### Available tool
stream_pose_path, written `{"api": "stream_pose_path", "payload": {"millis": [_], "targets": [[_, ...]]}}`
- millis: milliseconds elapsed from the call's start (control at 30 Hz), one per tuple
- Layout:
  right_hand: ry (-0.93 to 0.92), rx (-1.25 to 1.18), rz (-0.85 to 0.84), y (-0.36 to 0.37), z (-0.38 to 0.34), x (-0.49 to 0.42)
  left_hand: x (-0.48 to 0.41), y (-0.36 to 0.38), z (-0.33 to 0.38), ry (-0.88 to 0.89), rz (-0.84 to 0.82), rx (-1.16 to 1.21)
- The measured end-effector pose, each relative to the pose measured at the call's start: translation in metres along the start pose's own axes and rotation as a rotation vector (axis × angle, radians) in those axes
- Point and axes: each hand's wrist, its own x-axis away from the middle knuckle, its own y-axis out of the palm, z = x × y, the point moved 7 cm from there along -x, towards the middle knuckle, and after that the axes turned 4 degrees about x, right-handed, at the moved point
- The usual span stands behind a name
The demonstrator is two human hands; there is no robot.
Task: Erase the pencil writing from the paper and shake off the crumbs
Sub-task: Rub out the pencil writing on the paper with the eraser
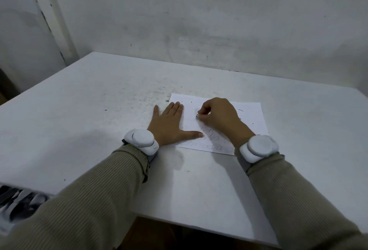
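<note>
1. Two beige ribbed sleeves, the left sleeve (79, 200) and the right sleeve (288, 200), reach in from the near edge of the head view. Each ends at a white rounded wrist device, the left one (141, 141) and the right one (258, 147).
2. At the lower left corner, beside the left sleeve, lies a blurred black-and-white patterned thing (18, 204); what it is cannot be told.
3. On the white tabletop (99, 110) a sheet of paper (253, 118) lies flat, right of the middle and slightly turned against the tabletop's edges.
4. The left hand (169, 124) lies palm down across the sheet's left edge. Its fingers (175, 108) are straight and released. The thumb points right across the sheet, pressing it down, while the little finger rests on the bare tabletop.
5. The right hand (219, 114) sits over the middle of the paper. Its fingers are curled under and grasp a small dark-tipped object (197, 116) between thumb and fingertips. The tip points left and down at the sheet, but the object is too small to identify.
6. Faint pencil writing (214, 142) runs in lines over the near part of the paper, partly under the right wrist.
7. Dark crumbs (241, 110) are scattered on the right part of the sheet, and more specks lie on the tabletop beyond the left hand.
8. Behind the tabletop rises a scuffed, whitish wall (199, 20).
</note>
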Motion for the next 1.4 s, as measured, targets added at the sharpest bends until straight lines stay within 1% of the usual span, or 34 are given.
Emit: {"api": "stream_pose_path", "payload": {"millis": [67, 133, 267, 333, 467, 533, 600, 700, 767, 867, 967, 1033, 1133, 1167, 1233, 1300, 1400], "targets": [[0.039, 0.035, 0.071, -0.002, 0.003, -0.001, 0.000, 0.001, 0.001, -0.003, -0.007, 0.009], [0.018, 0.028, 0.076, -0.001, 0.000, 0.001, 0.000, 0.001, 0.000, -0.002, -0.003, 0.008], [-0.053, -0.096, -0.068, 0.004, -0.009, 0.009, -0.002, 0.002, -0.001, -0.003, 0.003, -0.002], [-0.048, -0.075, -0.078, 0.004, -0.006, 0.007, -0.001, 0.002, 0.000, 0.000, 0.003, -0.004], [0.001, 0.066, 0.046, 0.002, -0.002, -0.001, 0.000, 0.001, -0.001, -0.002, 0.002, 0.000], [0.012, 0.054, 0.081, 0.003, -0.003, 0.001, 0.000, 0.001, 0.000, -0.002, 0.006, -0.002], [-0.017, 0.013, 0.063, 0.006, -0.008, 0.006, -0.001, 0.001, 0.000, -0.005, 0.004, -0.001], [-0.053, -0.065, -0.042, 0.008, -0.013, 0.014, 0.000, 0.002, -0.001, -0.005, 0.002, -0.003], [-0.045, -0.046, -0.055, 0.006, -0.010, 0.011, -0.001, 0.001, -0.001, -0.004, 0.005, -0.004], [0.005, 0.059, 0.037, 0.003, -0.003, 0.002, 0.000, 0.001, 0.000, 0.000, 0.006, -0.006], [0.045, 0.044, 0.115, 0.005, -0.001, 0.000, 0.000, 0.001, 0.000, 0.001, 0.009, 0.000], [0.012, -0.001, 0.084, 0.007, -0.006, 0.003, -0.001, 0.001, -0.001, 0.001, 0.006, 0.003], [-0.032, -0.101, -0.047, 0.009, -0.011, 0.012, -0.002, 0.003, -0.002, 0.004, 0.005, -0.007], [-0.038, -0.101, -0.064, 0.008, -0.011, 0.012, -0.002, 0.003, -0.002, 0.004, 0.008, -0.009], [-0.027, -0.054, -0.040, 0.006, -0.008, 0.007, -0.002, 0.002, -0.001, 0.003, 0.008, -0.007], [0.013, 0.011, 0.028, 0.005, -0.006, 0.001, -0.002, 0.002, -0.001, -0.001, 0.000, -0.001], [0.043, 0.025, 0.095, 0.007, -0.009, 0.001, -0.001, 0.002, -0.001, -0.004, -0.004, 0.003]]}}
